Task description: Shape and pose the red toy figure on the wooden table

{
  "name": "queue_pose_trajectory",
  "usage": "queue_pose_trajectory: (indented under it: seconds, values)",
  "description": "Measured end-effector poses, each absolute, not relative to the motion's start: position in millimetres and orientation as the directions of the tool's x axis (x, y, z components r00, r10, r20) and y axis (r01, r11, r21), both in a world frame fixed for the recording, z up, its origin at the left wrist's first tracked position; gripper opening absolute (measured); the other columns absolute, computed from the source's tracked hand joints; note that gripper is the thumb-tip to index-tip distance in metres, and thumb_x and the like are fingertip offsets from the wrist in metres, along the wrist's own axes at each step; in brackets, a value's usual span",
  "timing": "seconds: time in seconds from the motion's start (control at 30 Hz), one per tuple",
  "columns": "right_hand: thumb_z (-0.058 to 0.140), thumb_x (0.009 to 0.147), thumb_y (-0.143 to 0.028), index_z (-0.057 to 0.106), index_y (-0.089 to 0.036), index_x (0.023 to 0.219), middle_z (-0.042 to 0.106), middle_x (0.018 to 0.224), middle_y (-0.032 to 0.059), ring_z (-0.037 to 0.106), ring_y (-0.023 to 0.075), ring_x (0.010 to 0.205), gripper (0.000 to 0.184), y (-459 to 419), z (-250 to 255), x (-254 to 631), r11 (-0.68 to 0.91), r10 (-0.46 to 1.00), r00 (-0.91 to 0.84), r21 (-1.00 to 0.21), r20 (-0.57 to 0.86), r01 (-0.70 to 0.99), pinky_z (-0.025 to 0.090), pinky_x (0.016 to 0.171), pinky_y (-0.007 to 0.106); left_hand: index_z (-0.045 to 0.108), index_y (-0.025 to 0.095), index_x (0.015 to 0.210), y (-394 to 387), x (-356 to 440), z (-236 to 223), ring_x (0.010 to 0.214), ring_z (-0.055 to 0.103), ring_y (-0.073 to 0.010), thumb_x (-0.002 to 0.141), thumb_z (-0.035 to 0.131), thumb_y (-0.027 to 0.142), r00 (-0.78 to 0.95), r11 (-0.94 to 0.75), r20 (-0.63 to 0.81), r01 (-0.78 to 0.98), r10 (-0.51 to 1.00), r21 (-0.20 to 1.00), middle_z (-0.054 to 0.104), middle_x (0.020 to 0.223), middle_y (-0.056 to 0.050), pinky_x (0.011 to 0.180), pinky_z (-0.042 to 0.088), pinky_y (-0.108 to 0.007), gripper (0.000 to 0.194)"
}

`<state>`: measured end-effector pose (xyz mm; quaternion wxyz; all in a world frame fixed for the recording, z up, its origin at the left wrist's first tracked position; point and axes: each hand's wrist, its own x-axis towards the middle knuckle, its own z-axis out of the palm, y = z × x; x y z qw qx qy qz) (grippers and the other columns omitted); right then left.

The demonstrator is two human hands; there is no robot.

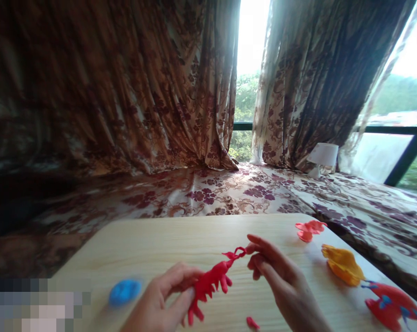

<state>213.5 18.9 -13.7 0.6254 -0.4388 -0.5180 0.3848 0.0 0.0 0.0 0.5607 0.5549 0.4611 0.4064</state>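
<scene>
The left hand [172, 295] is nearest, thumb and fingers pinched around the lower end of a red clay figure [213, 279]. The right hand [281, 276] grips nothing; its fingers are partly bent, the tips right at the figure's looped end, though whether they touch it I cannot tell.

Floral curtains [142, 83] fill the background, parted over a window [245, 101] with greenery outside. Below them spreads a matching floral cloth [201, 196], and in front of it is a pale wood-grain desk [153, 237]. A white-shaded lamp [324, 154] stands on the cloth near the right-hand curtain.

The red figure is held tilted above the desk, a row of short prongs along its lower side. At the desk's right edge lie a red-and-blue clay figure [395, 299], a yellow clay piece [343, 265] and, farthest back, a coral clay piece [310, 228]. A blurred blue clay lump [124, 292] sits left of the left hand. Smallest is a red clay scrap [253, 322], lying between the hands near the bottom edge.
</scene>
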Motion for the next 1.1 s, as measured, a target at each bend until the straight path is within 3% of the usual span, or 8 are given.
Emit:
queue_pose_trajectory:
  seconds: [0.1, 0.2, 0.33, 0.5, 0.6, 0.7, 0.83, 1.1]
  values:
    - [0.062, 0.07, -0.031, 0.068, -0.016, 0.098, 0.068, 0.079, 0.007, 0.06, 0.0139, 0.057, 0.032, 25.5, -9.5, 217.8, 0.303, 0.938, 0.184, -0.953, 0.293, -0.028, 0.051, 0.049, 0.026, 0.074, 0.021, 0.091, 1.8, -10.7, 3.9, 0.072, 0.058, -0.017, 0.076, 0.064, 0.026, 0.247, -0.207, 0.136, 0.291, 0.959, 0.934, 0.064, 0.081, -0.006, 0.063, 0.043, -0.021, 0.018]
    - [0.061, 0.07, -0.03, 0.067, -0.014, 0.096, 0.068, 0.081, 0.0075, 0.059, 0.0138, 0.058, 0.032, 25.6, -6.3, 219.4, 0.281, 0.946, 0.172, -0.959, 0.274, -0.016, 0.051, 0.052, 0.027, 0.074, 0.023, 0.091, -1.0, -10.7, 4.9, 0.068, 0.056, -0.0168, 0.078, 0.061, 0.025, 0.287, -0.313, 0.208, 0.394, 0.935, 0.864, 0.062, 0.08, -0.006, 0.063, 0.042, -0.021, 0.019]
    - [0.058, 0.072, -0.026, 0.066, -0.015, 0.097, 0.068, 0.084, 0.0081, 0.062, 0.0153, 0.063, 0.029, 8.4, -12.5, 225.5, 0.306, 0.942, 0.128, -0.951, 0.309, 0.039, 0.05, 0.053, 0.026, 0.075, 0.023, 0.082, -5.7, -2.2, 5.4, 0.078, 0.056, -0.0206, 0.079, 0.058, 0.023, 0.337, -0.399, 0.255, 0.483, 0.906, 0.78, 0.064, 0.08, -0.008, 0.072, 0.041, -0.024, 0.017]
    - [0.056, 0.078, -0.024, 0.067, -0.02, 0.1, 0.068, 0.087, 0.0058, 0.063, 0.015, 0.067, 0.026, -34.6, -29.6, 238.7, 0.354, 0.925, 0.087, -0.923, 0.369, 0.152, 0.052, 0.059, 0.025, 0.073, 0.022, 0.081, -12.0, -1.2, -2.5, 0.08, 0.056, -0.0208, 0.081, 0.055, 0.021, 0.397, -0.454, 0.277, 0.472, 0.875, 0.756, 0.064, 0.082, -0.007, 0.073, 0.04, -0.025, 0.019]
    - [0.055, 0.079, -0.027, 0.067, -0.02, 0.099, 0.068, 0.085, 0.0049, 0.062, 0.0146, 0.065, 0.024, -54.3, -41.8, 239.1, 0.325, 0.922, 0.169, -0.934, 0.347, 0.147, 0.051, 0.057, 0.025, 0.072, 0.021, 0.083, -14.5, -5.6, -11.8, 0.083, 0.055, -0.0207, 0.082, 0.052, 0.02, 0.407, -0.475, 0.297, 0.463, 0.864, 0.748, 0.064, 0.084, -0.008, 0.075, 0.039, -0.026, 0.02]
    - [0.056, 0.077, -0.029, 0.069, -0.02, 0.093, 0.068, 0.082, 0.0045, 0.061, 0.0149, 0.063, 0.023, -63.1, -57.2, 236.4, 0.29, 0.915, 0.254, -0.948, 0.315, 0.132, 0.051, 0.056, 0.024, 0.071, 0.021, 0.085, -15.6, -9.4, -21.3, 0.084, 0.055, -0.0208, 0.082, 0.05, 0.017, 0.426, -0.517, 0.319, 0.513, 0.847, 0.686, 0.063, 0.085, -0.008, 0.077, 0.04, -0.028, 0.022]
    - [0.059, 0.071, -0.028, 0.07, -0.019, 0.09, 0.069, 0.08, 0.0051, 0.063, 0.0162, 0.063, 0.024, -64.9, -76.3, 237.3, 0.252, 0.929, 0.237, -0.955, 0.284, 0.156, 0.051, 0.056, 0.024, 0.069, 0.019, 0.086, -19.9, -12.1, -28.1, 0.087, 0.056, -0.0199, 0.078, 0.048, 0.013, 0.446, -0.547, 0.325, 0.595, 0.834, 0.588, 0.063, 0.088, -0.007, 0.079, 0.044, -0.029, 0.023]
    - [0.056, 0.069, -0.029, 0.07, -0.017, 0.087, 0.069, 0.08, 0.0065, 0.063, 0.0175, 0.062, 0.026, -59.0, -86.3, 237.1, 0.27, 0.906, 0.289, -0.947, 0.311, 0.171, 0.051, 0.055, 0.026, 0.067, 0.019, 0.095, -29.8, -25.5, -22.0, 0.096, 0.058, -0.0202, 0.078, 0.053, 0.021, 0.375, -0.518, 0.357, 0.628, 0.856, 0.581, 0.064, 0.1, -0.008, 0.087, 0.045, -0.032, 0.022]
